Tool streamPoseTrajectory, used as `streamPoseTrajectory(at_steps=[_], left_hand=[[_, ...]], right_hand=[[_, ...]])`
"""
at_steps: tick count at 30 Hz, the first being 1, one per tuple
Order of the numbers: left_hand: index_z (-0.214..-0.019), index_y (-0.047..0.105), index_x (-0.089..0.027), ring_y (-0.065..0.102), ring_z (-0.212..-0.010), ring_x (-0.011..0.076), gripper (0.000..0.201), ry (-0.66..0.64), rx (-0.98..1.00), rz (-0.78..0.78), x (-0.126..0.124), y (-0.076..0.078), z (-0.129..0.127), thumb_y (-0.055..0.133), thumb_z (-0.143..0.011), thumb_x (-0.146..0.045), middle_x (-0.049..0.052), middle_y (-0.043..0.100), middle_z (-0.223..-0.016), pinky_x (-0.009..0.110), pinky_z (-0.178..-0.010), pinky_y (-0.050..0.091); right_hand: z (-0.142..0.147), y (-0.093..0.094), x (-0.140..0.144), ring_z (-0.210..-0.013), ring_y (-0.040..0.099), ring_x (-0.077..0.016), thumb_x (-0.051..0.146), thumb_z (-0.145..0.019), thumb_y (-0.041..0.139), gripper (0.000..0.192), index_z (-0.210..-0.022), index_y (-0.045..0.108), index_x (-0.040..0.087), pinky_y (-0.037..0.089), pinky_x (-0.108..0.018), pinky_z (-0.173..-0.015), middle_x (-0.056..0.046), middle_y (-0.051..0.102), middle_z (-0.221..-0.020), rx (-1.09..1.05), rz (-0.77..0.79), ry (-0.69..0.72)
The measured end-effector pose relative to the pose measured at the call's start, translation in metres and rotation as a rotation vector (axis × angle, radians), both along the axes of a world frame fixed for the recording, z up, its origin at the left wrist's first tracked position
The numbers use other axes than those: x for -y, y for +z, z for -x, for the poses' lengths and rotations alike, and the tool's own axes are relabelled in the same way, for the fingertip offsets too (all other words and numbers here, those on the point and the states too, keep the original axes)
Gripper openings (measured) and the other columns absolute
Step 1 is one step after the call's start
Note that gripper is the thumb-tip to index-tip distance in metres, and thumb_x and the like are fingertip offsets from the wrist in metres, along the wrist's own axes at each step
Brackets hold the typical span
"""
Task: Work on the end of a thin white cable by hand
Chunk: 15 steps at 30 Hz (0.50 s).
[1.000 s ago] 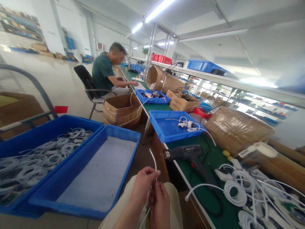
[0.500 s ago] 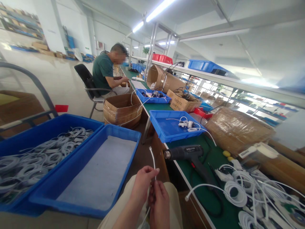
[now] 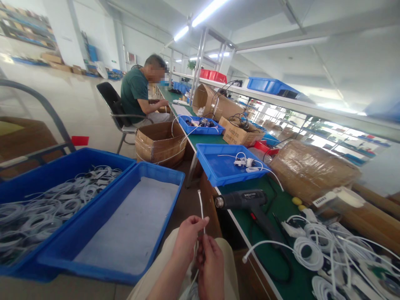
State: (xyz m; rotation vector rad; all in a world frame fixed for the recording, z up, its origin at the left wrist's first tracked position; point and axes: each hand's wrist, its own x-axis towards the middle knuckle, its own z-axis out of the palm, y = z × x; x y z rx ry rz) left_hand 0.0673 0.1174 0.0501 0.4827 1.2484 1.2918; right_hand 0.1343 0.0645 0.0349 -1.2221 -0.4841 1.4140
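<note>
Left hand (image 3: 186, 239) pinching white cable (image 3: 201, 204), right hand (image 3: 210, 264) closed on same cable below, heat gun (image 3: 242, 200) on desk (image 3: 278, 208) nearby

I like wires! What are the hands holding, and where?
Both hands, left hand and right hand, pinch a thin white cable just below its free upper end.
</note>
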Motion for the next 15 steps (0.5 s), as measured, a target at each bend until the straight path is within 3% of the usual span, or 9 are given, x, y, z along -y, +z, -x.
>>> streamPoseTrajectory(at_steps=[15], left_hand=[[-0.060,0.050,-0.023,0.044,-0.043,0.0091,0.056,-0.012,0.031,-0.027,-0.0026,-0.0001,-0.0025,0.096,-0.053,-0.054,-0.007,0.047,-0.051,0.022,-0.044,0.033]], right_hand=[[-0.0074,0.0011,-0.0026,-0.056,0.032,-0.0104,0.070,-0.065,0.091,0.056,-0.071,0.071,0.018,0.018,-0.025,-0.051,0.004,0.045,-0.063,-0.005,-0.004,0.027]])
